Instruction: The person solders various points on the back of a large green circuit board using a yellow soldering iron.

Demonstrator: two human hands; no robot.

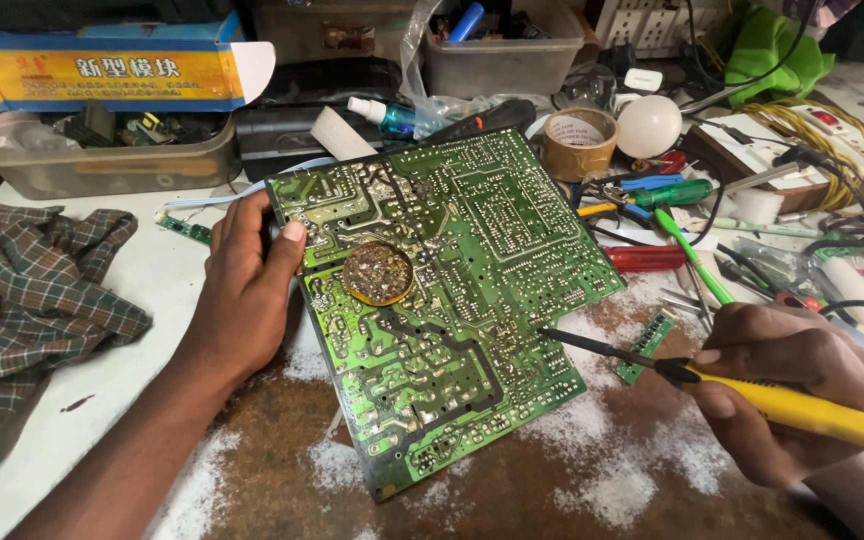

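The right hand (792, 395), at the lower right of the frame, is closed on a yellow soldering iron (802, 408) in a pen grip, and the iron's dark tip reaches the right edge of the green board (452, 300). The board lies solder side up, tilted, in the middle of the frame on the table (92, 330). The left hand (247, 290) grips its left edge, thumb on top and fingers hidden beneath. A round tin (378, 272) of brownish stuff sits on the board, just right of the thumb.

To do this well, I judge the left hand should keep the board pinned so it cannot rock. The right wrist would do better resting on the table, so that only the tip meets the one joint. The small green strip (644, 348) just under the shaft and the screwdrivers (652, 258) at centre right are close; the hot shaft should stay off them.
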